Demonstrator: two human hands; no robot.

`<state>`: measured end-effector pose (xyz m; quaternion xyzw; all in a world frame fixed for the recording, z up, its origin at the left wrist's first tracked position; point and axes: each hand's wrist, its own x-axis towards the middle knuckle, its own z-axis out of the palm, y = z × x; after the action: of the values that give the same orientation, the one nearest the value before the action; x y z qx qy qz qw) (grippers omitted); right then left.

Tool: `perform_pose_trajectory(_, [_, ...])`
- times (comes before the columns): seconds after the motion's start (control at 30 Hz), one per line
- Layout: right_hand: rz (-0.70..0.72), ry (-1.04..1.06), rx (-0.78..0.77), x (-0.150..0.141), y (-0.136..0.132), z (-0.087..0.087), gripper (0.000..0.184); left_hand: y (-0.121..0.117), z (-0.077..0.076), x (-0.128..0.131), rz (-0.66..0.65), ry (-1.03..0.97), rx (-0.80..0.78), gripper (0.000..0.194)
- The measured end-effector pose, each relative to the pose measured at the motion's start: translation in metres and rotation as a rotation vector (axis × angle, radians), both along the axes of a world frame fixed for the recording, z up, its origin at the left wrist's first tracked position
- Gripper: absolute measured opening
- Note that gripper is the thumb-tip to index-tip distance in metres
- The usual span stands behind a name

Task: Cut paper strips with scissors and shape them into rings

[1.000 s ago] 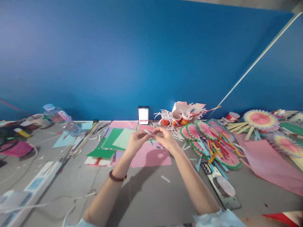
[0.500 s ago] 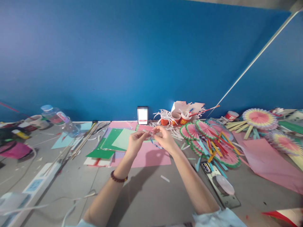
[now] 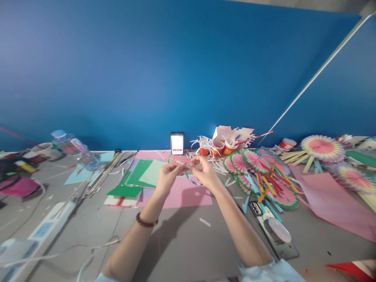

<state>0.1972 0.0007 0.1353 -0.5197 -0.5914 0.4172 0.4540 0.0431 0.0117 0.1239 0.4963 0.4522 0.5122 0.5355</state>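
Observation:
Above the pink paper sheet [image 3: 190, 196], my left hand [image 3: 169, 176] pinches a thin pale strip [image 3: 182, 163] between thumb and fingers. Close beside it, my right hand [image 3: 205, 173] is also closed in a pinch, at the strip's other end. A narrow blue-and-white curled band [image 3: 191, 181] hangs below the right fingers; whether it joins the pale strip I cannot tell. Green sheets [image 3: 132, 176] and a light green sheet [image 3: 149, 173] lie left of the hands.
At the back, a phone [image 3: 177, 143] leans on the blue wall near paper cups [image 3: 229, 148]. Folded paper fans [image 3: 255, 162] and another phone [image 3: 273, 231] lie to the right. Thin sticks [image 3: 104, 176], a plastic bottle [image 3: 78, 147] and a power strip [image 3: 44, 231] are to the left.
The view has shifted slightly. Both hands stay pinched together in nearly the same place, with only small finger movements at the strip.

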Motion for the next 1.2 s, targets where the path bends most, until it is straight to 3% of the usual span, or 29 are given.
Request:
perform_pose_trajectory(0.27, [0.012, -0.012, -0.005, 0.0006, 0.0004, 0.0013, 0.022, -0.0037, 0.0067, 0.0008, 0.001, -0.011, -0.027, 0.030])
perform_pose_trajectory(0.6, [-0.031, -0.020, 0.024, 0.0037, 0.0025, 0.0020, 0.024, 0.0003, 0.0029, 0.0016, 0.021, -0.189, -0.059, 0.041])
perform_pose_trajectory(0.8, [0.065, 0.019, -0.092, 0.0035, 0.0020, -0.0003, 0.022, 0.0025, 0.0024, -0.0007, 0.077, -0.204, -0.035, 0.043])
perform_pose_trajectory(1.2, [0.054, 0.021, -0.051, 0.0027, 0.0011, 0.0006, 0.017, 0.0028, 0.0025, -0.0024, 0.087, -0.232, -0.061, 0.043])
